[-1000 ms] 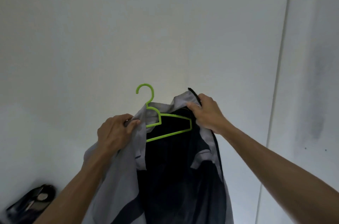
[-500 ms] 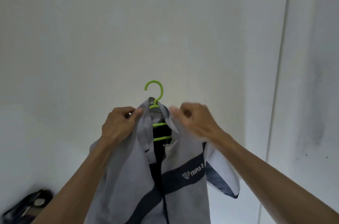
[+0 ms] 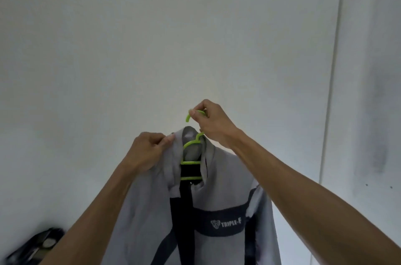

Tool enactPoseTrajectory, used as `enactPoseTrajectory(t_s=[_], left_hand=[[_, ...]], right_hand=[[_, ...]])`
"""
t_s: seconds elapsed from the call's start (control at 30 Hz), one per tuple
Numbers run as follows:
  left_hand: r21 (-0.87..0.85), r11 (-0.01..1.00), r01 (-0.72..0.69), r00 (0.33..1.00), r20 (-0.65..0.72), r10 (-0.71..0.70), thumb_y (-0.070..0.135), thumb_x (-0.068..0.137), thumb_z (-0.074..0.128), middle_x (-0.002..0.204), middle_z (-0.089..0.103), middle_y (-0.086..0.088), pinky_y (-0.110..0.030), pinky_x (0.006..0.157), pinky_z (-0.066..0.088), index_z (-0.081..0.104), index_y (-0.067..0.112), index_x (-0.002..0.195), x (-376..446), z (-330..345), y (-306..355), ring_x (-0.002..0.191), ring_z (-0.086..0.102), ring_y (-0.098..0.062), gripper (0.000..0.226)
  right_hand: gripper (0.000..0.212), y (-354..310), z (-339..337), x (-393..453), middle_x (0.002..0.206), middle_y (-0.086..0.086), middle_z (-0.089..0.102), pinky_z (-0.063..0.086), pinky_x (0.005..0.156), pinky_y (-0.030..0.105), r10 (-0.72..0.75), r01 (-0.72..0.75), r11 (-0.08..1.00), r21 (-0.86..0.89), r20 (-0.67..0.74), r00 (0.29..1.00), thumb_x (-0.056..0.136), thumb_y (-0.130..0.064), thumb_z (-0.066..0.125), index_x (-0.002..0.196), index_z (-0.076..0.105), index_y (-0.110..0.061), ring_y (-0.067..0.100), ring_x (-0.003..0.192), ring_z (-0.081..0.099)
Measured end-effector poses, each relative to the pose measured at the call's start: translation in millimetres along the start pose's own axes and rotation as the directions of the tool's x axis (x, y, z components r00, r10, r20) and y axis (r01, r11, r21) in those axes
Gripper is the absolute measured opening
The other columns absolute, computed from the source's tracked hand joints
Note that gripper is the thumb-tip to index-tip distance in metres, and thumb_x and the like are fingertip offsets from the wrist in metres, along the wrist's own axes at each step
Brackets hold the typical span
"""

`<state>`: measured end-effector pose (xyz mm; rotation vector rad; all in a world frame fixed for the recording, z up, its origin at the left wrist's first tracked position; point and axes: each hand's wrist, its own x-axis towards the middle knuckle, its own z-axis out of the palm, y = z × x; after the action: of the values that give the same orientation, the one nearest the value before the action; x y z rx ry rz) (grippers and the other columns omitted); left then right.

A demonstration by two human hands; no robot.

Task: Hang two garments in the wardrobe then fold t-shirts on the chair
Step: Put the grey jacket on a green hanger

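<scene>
The jacket [image 3: 217, 210] hangs on a green hanger [image 3: 191, 161], held up before a pale wall [image 3: 152, 48] (grey, dark chest band). The right hand [image 3: 213, 122] pinches the hanger's hook above the collar. The left hand [image 3: 148, 149] pinches the collar's left edge, just beside the hanger.

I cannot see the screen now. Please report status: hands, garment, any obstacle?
Right hand grips green hanger by its hook. Left hand pinches grey jacket at the collar. Jacket on hanger, held up before white wall. No obstacle visible.
</scene>
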<state>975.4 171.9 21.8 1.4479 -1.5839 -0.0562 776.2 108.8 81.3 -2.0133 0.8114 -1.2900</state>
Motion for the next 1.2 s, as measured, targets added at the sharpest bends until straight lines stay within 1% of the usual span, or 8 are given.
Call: enactPoseTrajectory(t_s=[0.17,0.3,0.43,0.57,0.67,0.87,1.03,1.2], left_hand=[[-0.023,1.0,0.011,0.999,0.037,-0.01,0.044,0.098,0.058,0.054,0.042,0.005,-0.029,0.054,0.028,0.057,0.004,0.065,-7,10,-5,0.053,0.034,-0.009,0.052],[0.0,1.0,-0.004,0.999,0.042,0.004,0.052,0.1,0.047,0.06,0.053,0.009,-0.029,0.059,0.036,0.058,0.012,0.069,-11,9,-7,0.058,0.046,-0.009,0.052],[0.144,0.978,0.151,0.987,0.033,-0.157,0.07,0.089,0.04,0.097,0.064,0.005,-0.029,0.07,0.045,0.056,0.023,0.104,-18,3,-39,0.084,0.06,-0.012,0.052],[0.066,0.954,0.292,0.956,0.012,-0.294,0.089,0.067,0.053,0.12,0.048,0.006,-0.038,0.087,0.053,0.037,0.023,0.13,-46,19,-77,0.101,0.057,-0.017,0.092],[0.076,0.972,0.223,0.975,-0.023,-0.222,0.089,0.07,0.047,0.112,0.054,0.011,-0.033,0.081,0.052,0.048,0.029,0.113,-62,40,-82,0.096,0.059,-0.01,0.074],[0.327,0.943,0.066,0.997,-0.059,-0.049,0.041,0.103,0.04,0.096,0.05,0.004,-0.031,0.07,0.045,0.047,0.024,0.092,-51,67,-68,0.087,0.052,-0.019,0.022],[-0.079,0.979,0.189,0.882,-0.425,-0.205,0.023,0.107,0.035,0.072,0.049,0.0,-0.036,0.057,0.027,0.044,0.007,0.089,-31,49,-48,0.065,0.045,-0.019,0.025],[0.014,0.994,0.104,0.917,-0.389,-0.09,0.025,0.107,0.038,0.07,0.053,-0.005,-0.037,0.061,0.032,0.046,0.007,0.074,-4,-7,-53,0.066,0.048,-0.022,0.038]], right_hand=[[0.02,-11,14,3,0.075,-0.003,0.059,0.046,0.049,0.032,-0.042,0.045,0.997,-0.056,0.043,0.998,0.099,-0.034,0.059,0.094,0.062,-0.015,0.011,0.052,0.048],[0.02,-8,6,13,0.074,-0.003,0.06,0.057,0.061,0.048,-0.009,0.008,1.0,-0.016,-0.067,0.998,0.096,-0.037,0.064,0.089,0.064,-0.019,0.015,0.059,0.054],[0.026,-17,-6,26,0.063,-0.004,0.053,0.046,0.053,0.037,-0.04,0.055,0.996,0.073,-0.187,0.982,0.093,-0.039,0.069,0.079,0.062,-0.018,0.015,0.052,0.046],[0.032,-27,-21,38,0.056,-0.006,0.052,0.039,0.052,0.03,-0.027,0.082,0.985,0.151,-0.337,0.941,0.089,-0.043,0.074,0.075,0.062,-0.016,0.012,0.045,0.042],[0.034,-33,-32,44,0.054,-0.009,0.054,0.04,0.054,0.03,-0.054,0.12,0.984,0.134,-0.414,0.909,0.088,-0.044,0.074,0.072,0.063,-0.016,0.011,0.046,0.044],[0.034,-31,-41,46,0.046,-0.013,0.052,0.041,0.056,0.03,-0.052,0.135,0.979,0.149,-0.461,0.886,0.087,-0.041,0.076,0.069,0.062,-0.015,0.011,0.045,0.044],[0.032,-19,-57,32,0.069,-0.007,0.063,0.046,0.061,0.025,-0.113,0.098,0.994,-0.058,-0.41,0.905,0.09,-0.039,0.073,0.074,0.062,-0.014,0.008,0.064,0.058],[0.033,1,-76,22,0.049,-0.011,0.051,0.034,0.048,0.026,0.017,0.033,0.992,0.119,-0.394,0.919,0.09,-0.035,0.075,0.07,0.06,-0.014,0.005,0.041,0.041]])
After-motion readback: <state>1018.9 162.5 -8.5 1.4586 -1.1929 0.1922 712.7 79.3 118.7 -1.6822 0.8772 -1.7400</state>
